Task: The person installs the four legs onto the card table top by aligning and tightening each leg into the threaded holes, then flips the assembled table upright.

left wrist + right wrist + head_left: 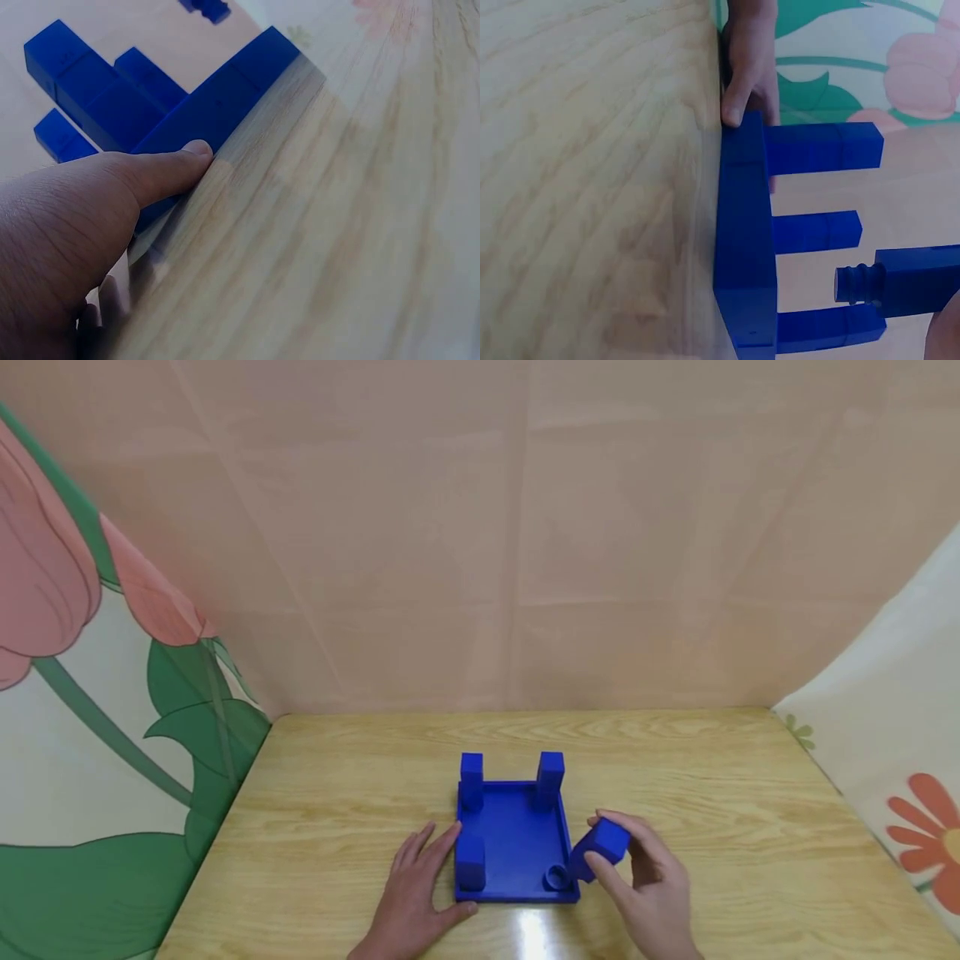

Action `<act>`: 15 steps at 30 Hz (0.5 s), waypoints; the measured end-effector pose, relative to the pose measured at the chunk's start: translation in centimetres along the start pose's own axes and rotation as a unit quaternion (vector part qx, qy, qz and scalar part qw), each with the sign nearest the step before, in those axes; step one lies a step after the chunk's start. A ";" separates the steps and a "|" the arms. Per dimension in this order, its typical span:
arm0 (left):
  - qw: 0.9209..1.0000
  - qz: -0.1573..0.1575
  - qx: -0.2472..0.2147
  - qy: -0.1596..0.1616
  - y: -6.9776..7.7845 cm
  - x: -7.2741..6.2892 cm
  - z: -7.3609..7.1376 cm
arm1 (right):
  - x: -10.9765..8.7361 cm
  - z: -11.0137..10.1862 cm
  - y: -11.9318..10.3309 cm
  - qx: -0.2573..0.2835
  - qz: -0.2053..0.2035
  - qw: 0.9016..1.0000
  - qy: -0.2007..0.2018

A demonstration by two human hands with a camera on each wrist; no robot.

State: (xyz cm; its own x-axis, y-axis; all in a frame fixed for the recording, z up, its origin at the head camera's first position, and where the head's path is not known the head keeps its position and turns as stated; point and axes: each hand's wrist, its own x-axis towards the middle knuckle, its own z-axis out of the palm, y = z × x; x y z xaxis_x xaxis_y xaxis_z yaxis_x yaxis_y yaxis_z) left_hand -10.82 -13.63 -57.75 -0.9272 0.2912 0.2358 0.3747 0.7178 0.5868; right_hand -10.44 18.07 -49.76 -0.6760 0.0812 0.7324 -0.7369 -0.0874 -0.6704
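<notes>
A blue square tray-like base (517, 839) lies on the table with blue square posts upright at three corners, such as the near-left post (471, 862). At its near-right corner is a round socket (557, 877). My left hand (416, 889) braces the near-left corner, straight thumb against the front wall and index finger along the left side. Thumb and fingers of my right hand (651, 885) pinch a loose blue post (611, 839), tilted beside the socket. In the right wrist view its ridged, thread-like end (855, 285) shows, apart from the base.
The wood-grain table (337, 777) extends around the base on all sides. Behind it hangs a plain pinkish cloth (510, 543). Flower-printed cloths stand along the left (112, 735) and right edges.
</notes>
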 end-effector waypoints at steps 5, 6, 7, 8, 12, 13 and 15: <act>1.000 -0.006 -0.002 -0.005 -0.1 0.1 0.2 | -0.2 0.4 0.7 -0.029 0.013 0.999 -0.012; 1.000 -0.003 0.001 -0.004 -0.2 0.1 0.2 | -0.2 0.5 0.9 -0.033 0.015 0.999 -0.014; 1.000 -0.003 0.001 -0.004 -0.2 0.1 0.2 | -0.3 0.5 1.0 -0.037 0.020 0.999 -0.016; 1.000 -0.004 0.001 -0.004 -0.2 0.1 0.2 | -0.3 0.6 1.1 -0.042 0.025 0.999 -0.018; 1.000 -0.005 0.002 -0.004 -0.2 0.1 0.2 | -0.5 0.8 1.4 -0.062 0.057 0.996 -0.026; 1.000 -0.008 0.000 -0.004 -0.2 0.1 0.3 | -0.5 0.8 1.4 -0.068 0.063 0.995 -0.030; 1.000 -0.008 0.001 -0.004 -0.3 0.0 0.3 | -0.6 0.9 1.5 -0.077 0.072 0.994 -0.039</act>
State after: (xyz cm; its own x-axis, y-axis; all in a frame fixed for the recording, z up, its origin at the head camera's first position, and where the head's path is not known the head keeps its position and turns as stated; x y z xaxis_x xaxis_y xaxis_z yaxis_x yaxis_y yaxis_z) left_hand -10.96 -13.64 -58.08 -0.9329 0.2846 0.2206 0.3600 0.7240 0.5884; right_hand -11.12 17.00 -51.07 -0.7767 0.0007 0.6299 -0.6287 0.0610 -0.7753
